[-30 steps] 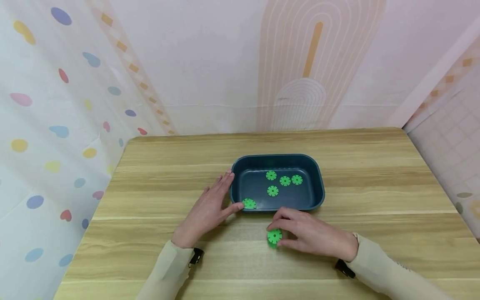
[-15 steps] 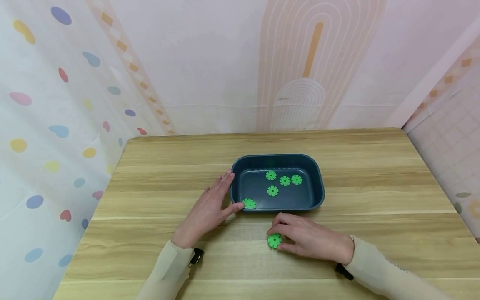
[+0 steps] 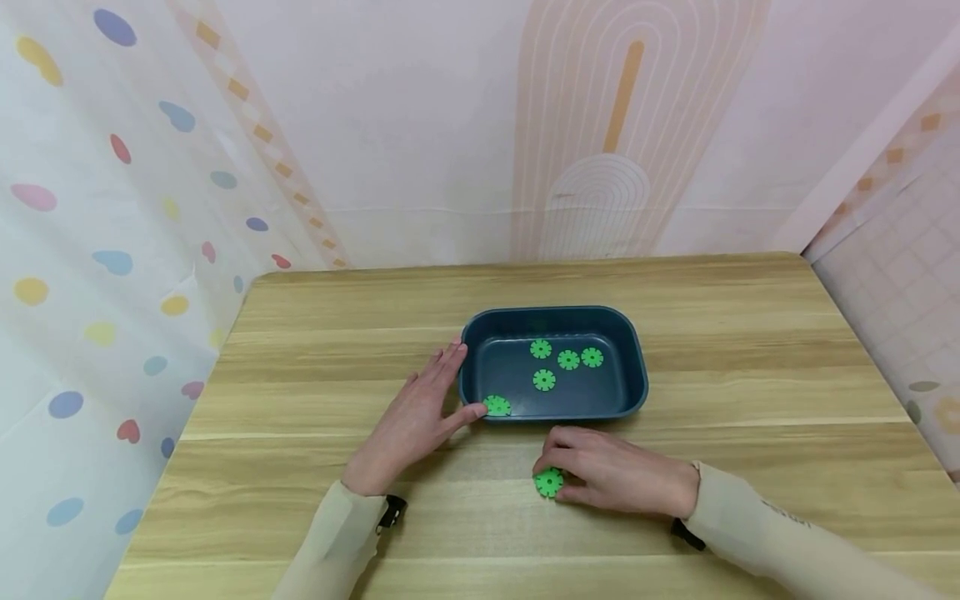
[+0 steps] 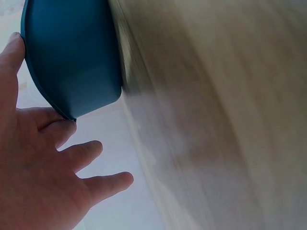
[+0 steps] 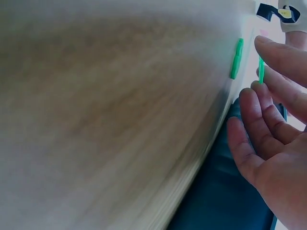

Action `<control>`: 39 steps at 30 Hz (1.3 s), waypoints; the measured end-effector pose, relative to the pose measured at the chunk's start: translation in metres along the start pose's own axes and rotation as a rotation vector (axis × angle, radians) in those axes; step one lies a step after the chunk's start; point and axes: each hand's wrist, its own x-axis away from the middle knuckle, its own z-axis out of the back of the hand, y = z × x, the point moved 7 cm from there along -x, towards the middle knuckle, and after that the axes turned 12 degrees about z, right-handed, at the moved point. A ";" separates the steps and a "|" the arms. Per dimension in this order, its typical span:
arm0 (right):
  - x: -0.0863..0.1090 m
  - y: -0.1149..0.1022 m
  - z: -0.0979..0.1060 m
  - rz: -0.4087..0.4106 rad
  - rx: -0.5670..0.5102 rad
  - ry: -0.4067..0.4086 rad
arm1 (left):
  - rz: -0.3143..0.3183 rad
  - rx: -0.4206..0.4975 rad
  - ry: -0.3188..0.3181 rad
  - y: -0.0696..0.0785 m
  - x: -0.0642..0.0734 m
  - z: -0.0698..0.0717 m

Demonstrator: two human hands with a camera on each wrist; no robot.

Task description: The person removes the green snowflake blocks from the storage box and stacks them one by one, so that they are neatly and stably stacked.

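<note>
Between its thumb and forefinger, my right hand (image 3: 618, 472) pinches a green notched disc (image 3: 550, 483) just in front of the dark blue tray (image 3: 577, 402). A second green disc (image 5: 236, 58) lies flat on the table in the right wrist view, close below the held disc (image 5: 261, 71); the head view hides it. My left hand (image 3: 411, 427) rests at the tray's left end, fingers extended along the rim and thumb on the near-left corner. In the left wrist view, fingertips of the left hand (image 4: 43, 163) meet the tray's edge (image 4: 72, 62).
Several green discs (image 3: 543, 380) lie spread in the tray, and overlapping discs (image 3: 497, 406) sit in its near-left corner. The wooden table (image 3: 360, 317) reaches back to a patterned curtain (image 3: 420, 133). More curtain (image 3: 150, 250) hangs on the left.
My right hand has come slightly down and nearer with the disc, which now covers the darker green one seen beneath it earlier. The left hand and tray stay put.
</note>
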 end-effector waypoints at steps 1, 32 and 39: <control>-0.001 0.000 0.000 0.001 -0.001 -0.005 | 0.000 -0.001 -0.001 0.000 0.000 0.000; -0.011 0.002 -0.003 0.068 0.043 -0.033 | 0.021 0.016 -0.014 0.000 0.000 0.000; -0.011 0.004 -0.003 0.049 0.033 -0.047 | 0.014 0.020 -0.011 0.000 0.001 0.000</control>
